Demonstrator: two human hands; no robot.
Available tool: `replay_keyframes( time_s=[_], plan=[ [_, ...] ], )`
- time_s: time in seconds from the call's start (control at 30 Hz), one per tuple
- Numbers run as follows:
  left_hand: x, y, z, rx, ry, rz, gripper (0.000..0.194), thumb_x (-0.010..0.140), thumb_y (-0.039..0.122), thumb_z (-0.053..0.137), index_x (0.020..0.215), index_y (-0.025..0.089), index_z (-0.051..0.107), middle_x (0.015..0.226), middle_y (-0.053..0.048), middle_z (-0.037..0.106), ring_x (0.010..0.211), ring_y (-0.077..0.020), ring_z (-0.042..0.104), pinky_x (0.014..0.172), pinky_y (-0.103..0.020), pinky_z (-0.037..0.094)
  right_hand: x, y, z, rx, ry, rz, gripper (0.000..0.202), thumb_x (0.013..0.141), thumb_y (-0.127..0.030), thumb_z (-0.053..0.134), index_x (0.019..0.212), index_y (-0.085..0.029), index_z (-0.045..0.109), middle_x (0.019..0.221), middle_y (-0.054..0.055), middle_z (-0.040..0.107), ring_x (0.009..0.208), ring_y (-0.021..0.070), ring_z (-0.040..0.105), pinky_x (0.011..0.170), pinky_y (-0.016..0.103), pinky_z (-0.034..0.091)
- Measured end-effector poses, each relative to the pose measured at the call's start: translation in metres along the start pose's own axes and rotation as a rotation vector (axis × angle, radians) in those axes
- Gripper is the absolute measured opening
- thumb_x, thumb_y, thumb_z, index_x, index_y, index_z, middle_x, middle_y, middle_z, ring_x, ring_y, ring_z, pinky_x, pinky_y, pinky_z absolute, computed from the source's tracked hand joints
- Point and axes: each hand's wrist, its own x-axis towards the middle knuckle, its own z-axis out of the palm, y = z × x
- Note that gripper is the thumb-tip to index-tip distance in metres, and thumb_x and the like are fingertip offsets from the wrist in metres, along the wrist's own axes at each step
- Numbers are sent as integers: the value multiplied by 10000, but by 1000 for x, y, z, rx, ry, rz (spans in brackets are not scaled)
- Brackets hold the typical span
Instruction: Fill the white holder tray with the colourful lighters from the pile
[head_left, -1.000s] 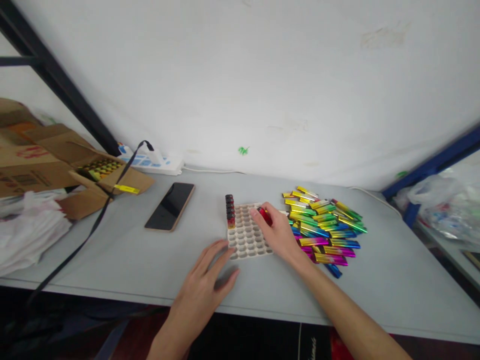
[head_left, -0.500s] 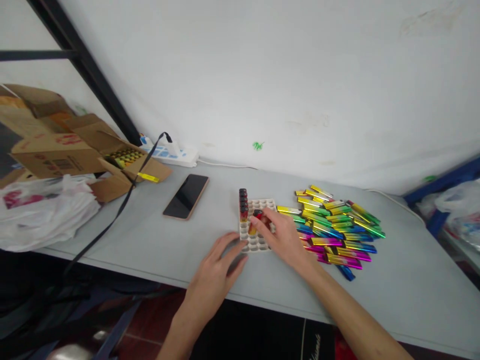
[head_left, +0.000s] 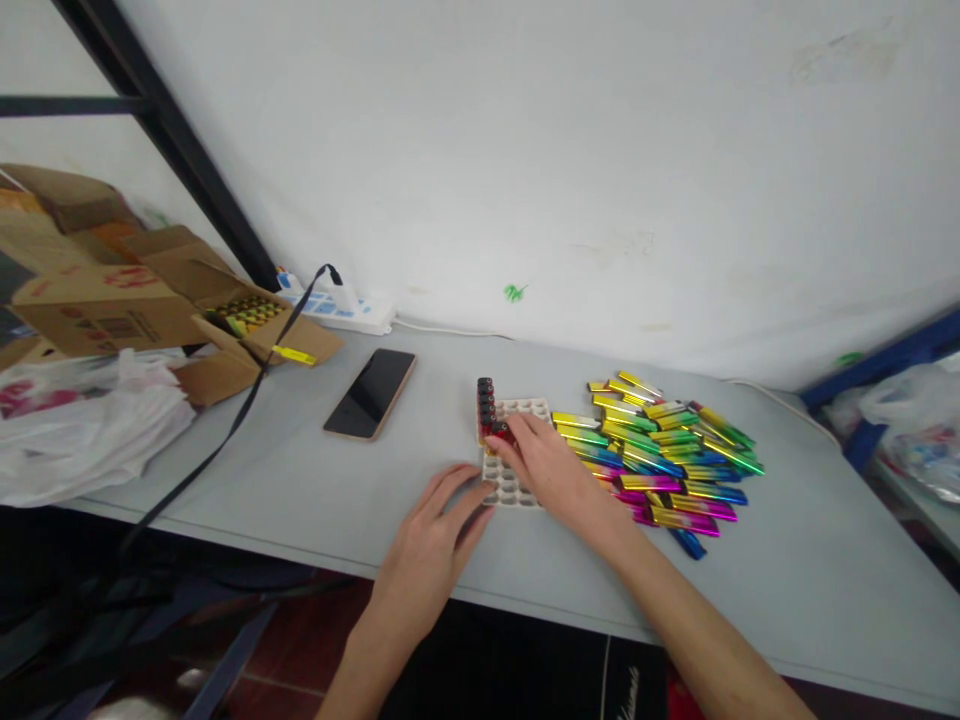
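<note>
A pale tray with rows of holes (head_left: 512, 494) lies on the grey table. Several dark-topped red lighters (head_left: 486, 400) stand upright in its left column. My right hand (head_left: 551, 462) reaches over the tray, thumb and fingers closed on a red lighter (head_left: 499, 429) at the near end of that column; its lower part is mostly hidden. My left hand (head_left: 435, 535) rests at the tray's lower left edge, fingers apart, with nothing held. Right of the tray spreads a pile of shiny yellow, green, blue and pink lighters (head_left: 652, 440).
A phone (head_left: 371, 394) lies left of the tray. Farther left are an open cardboard box (head_left: 112, 310), a white plastic bag (head_left: 97, 430), a power strip (head_left: 360, 312) and a black strap (head_left: 247, 408). A wall stands behind the table (head_left: 300, 500).
My right hand has moved slightly left with the lighter, bringing it to the column of standing lighters. My left hand has stayed at the tray's edge.
</note>
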Motion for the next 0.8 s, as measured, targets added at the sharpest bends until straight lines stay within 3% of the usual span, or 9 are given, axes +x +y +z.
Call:
replay_keyframes(
  time_s=[0.13, 0.37, 0.67, 0.8],
  plan=[
    [1, -4, 5, -1, 34, 13, 225, 1049, 279, 605, 1227, 266, 742, 1332, -78, 706, 1304, -250, 661, 1104, -446, 605, -2, -2, 4, -161, -19, -7, 356, 1132, -421, 435, 1141, -183, 700, 1068, 154, 720, 1050, 308, 687, 942, 451, 559],
    [6, -14, 11, 31, 110, 92, 204, 1048, 359, 610, 1117, 255, 771, 1210, -76, 742, 1167, -250, 709, 998, -419, 649, -3, -3, 2, -238, -5, 10, 420, 1112, -490, 446, 1200, -166, 698, 1112, 168, 695, 1066, 322, 671, 941, 471, 561],
    [11, -14, 15, 69, 134, 122, 262, 1059, 440, 574, 1057, 263, 768, 1218, -75, 727, 1133, -244, 708, 986, -432, 648, -1, -4, 1, -198, -31, 1, 408, 1096, -470, 500, 1138, -147, 746, 1167, 176, 699, 1148, 324, 653, 1001, 468, 556],
    [9, -14, 15, 63, 152, 125, 218, 1049, 428, 601, 1079, 271, 750, 1260, -63, 728, 1173, -244, 699, 1002, -432, 644, -8, 9, -19, -53, 36, 2, 392, 1072, -477, 575, 1246, -157, 721, 1190, 151, 718, 1154, 298, 670, 1028, 446, 552]
  ],
)
